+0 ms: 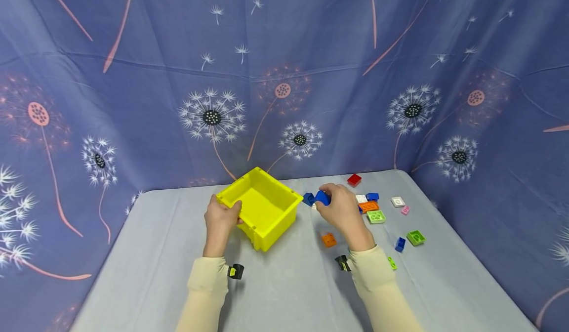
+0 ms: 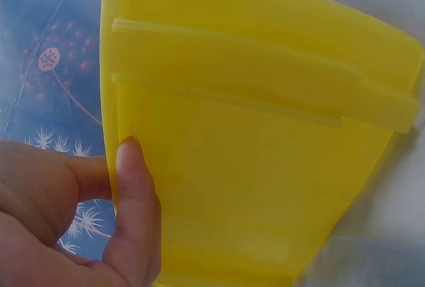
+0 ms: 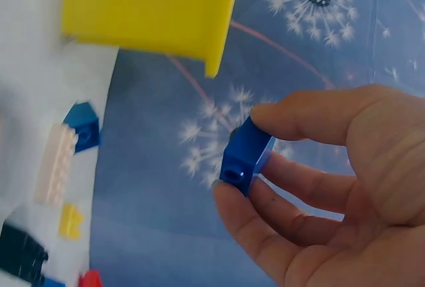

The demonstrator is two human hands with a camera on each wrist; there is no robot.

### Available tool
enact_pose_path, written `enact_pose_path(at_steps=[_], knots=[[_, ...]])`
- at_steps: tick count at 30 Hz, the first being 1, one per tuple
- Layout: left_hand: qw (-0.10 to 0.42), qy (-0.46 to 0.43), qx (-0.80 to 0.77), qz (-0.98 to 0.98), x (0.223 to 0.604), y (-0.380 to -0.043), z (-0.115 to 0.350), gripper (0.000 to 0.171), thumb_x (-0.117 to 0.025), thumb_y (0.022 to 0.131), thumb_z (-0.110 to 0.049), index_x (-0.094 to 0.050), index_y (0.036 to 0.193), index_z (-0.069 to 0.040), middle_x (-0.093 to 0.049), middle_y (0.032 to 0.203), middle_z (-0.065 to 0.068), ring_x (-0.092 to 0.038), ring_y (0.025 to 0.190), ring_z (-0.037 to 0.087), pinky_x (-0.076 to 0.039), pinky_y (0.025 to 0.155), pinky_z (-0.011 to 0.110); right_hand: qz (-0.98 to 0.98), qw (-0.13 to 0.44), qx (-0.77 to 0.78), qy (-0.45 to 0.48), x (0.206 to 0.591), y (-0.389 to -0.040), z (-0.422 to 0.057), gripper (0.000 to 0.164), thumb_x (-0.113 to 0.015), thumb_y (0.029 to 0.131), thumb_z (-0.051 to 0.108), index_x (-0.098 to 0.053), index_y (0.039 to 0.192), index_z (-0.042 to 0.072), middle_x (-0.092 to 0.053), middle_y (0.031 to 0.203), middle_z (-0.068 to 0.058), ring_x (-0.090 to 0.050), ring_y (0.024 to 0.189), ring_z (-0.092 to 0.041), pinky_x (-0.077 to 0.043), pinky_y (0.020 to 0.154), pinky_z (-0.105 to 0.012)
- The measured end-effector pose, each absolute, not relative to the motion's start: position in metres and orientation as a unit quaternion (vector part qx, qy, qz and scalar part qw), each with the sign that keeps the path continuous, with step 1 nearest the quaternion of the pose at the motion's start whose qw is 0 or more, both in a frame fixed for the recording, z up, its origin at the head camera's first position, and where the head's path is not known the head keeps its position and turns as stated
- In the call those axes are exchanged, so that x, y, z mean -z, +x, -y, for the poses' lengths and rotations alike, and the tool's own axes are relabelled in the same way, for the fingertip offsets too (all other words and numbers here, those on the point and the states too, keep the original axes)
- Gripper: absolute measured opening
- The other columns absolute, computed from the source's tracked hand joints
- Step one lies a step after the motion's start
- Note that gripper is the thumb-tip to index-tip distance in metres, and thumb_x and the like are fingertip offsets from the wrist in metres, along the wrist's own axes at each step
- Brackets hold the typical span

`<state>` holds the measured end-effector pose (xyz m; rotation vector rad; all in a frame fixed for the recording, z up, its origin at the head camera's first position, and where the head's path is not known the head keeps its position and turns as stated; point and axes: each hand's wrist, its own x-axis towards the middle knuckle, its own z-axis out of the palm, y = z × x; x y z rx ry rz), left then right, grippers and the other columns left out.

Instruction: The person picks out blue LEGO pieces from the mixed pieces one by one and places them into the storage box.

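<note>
My left hand (image 1: pixel 222 222) grips the near-left rim of a yellow plastic box (image 1: pixel 277 226), thumb inside and fingers against the outer wall. The box is tilted, and its visible floor is bare. In the left wrist view the outer wall of the box (image 2: pixel 252 187) fills most of the picture. To the right of the box, my right hand (image 1: pixel 344 212) pinches a blue toy brick (image 1: pixel 322 197) between thumb and fingertips. The right wrist view shows this blue brick (image 3: pixel 246 155) with a round hollow on one face. Another blue brick (image 1: pixel 308 199) lies between box and hand.
Several loose bricks lie on the right of the grey-covered table (image 1: pixel 284 292): an orange brick (image 1: pixel 329 239), a light green brick (image 1: pixel 376 217), a red brick (image 1: pixel 354 180), a white brick (image 1: pixel 397 201) and a green brick (image 1: pixel 416 237). A dandelion-print curtain (image 1: pixel 284 35) hangs behind.
</note>
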<state>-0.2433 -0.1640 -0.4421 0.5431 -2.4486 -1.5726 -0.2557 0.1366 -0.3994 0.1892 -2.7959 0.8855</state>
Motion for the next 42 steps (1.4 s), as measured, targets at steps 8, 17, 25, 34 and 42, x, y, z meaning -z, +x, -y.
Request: enact_pose_path(at_steps=[8, 17, 25, 34, 42], knots=[[0.091, 0.185, 0.528, 0.824, 0.441, -0.243, 0.163, 0.095, -0.07, 0.098, -0.025, -0.009, 0.162, 0.009, -0.06, 0.064, 0.005, -0.064, 0.047, 0.012, -0.051, 0.051, 0.024, 0.928, 0.109, -0.337, 0.113, 0.394, -0.262, -0.107, 0.043, -0.079, 0.09, 0.019, -0.07, 0.13, 0.007, -0.068, 0.121, -0.014, -0.066, 0.111, -0.032, -0.058, 0.094, -0.049], [0.089, 0.189, 0.525, 0.825, 0.442, -0.243, 0.163, 0.096, -0.071, 0.097, -0.025, -0.009, 0.162, 0.009, -0.061, 0.065, 0.005, -0.067, 0.05, 0.016, -0.049, 0.049, 0.024, 0.917, 0.103, -0.351, 0.157, 0.392, -0.266, -0.068, 0.042, -0.079, 0.091, 0.021, -0.07, 0.13, 0.008, -0.067, 0.117, -0.012, -0.065, 0.106, -0.028, -0.059, 0.09, -0.045], [0.087, 0.187, 0.531, 0.822, 0.444, -0.244, 0.163, 0.095, -0.071, 0.097, -0.024, -0.01, 0.161, 0.011, -0.063, 0.072, 0.009, -0.064, 0.047, 0.012, -0.052, 0.05, 0.024, 0.915, 0.104, -0.34, 0.193, 0.397, -0.267, -0.039, 0.042, -0.076, 0.093, 0.022, -0.069, 0.132, 0.007, -0.068, 0.118, -0.013, -0.066, 0.104, -0.029, -0.058, 0.09, -0.045], [0.089, 0.19, 0.534, 0.819, 0.442, -0.245, 0.161, 0.097, -0.072, 0.097, -0.024, -0.009, 0.162, 0.01, -0.062, 0.068, 0.007, -0.073, 0.058, 0.03, -0.05, 0.05, 0.025, 0.912, 0.105, -0.319, 0.235, 0.403, -0.269, -0.019, 0.037, -0.076, 0.091, 0.016, -0.071, 0.125, 0.001, -0.07, 0.118, -0.016, -0.066, 0.106, -0.03, -0.058, 0.092, -0.044], [0.086, 0.196, 0.535, 0.817, 0.443, -0.245, 0.161, 0.096, -0.072, 0.097, -0.024, -0.01, 0.162, 0.01, -0.061, 0.072, 0.007, -0.073, 0.062, 0.032, -0.051, 0.051, 0.023, 0.915, 0.102, -0.306, 0.241, 0.406, -0.269, -0.013, 0.037, -0.076, 0.089, 0.014, -0.072, 0.124, 0.002, -0.072, 0.118, -0.015, -0.067, 0.108, -0.033, -0.056, 0.094, -0.046]])
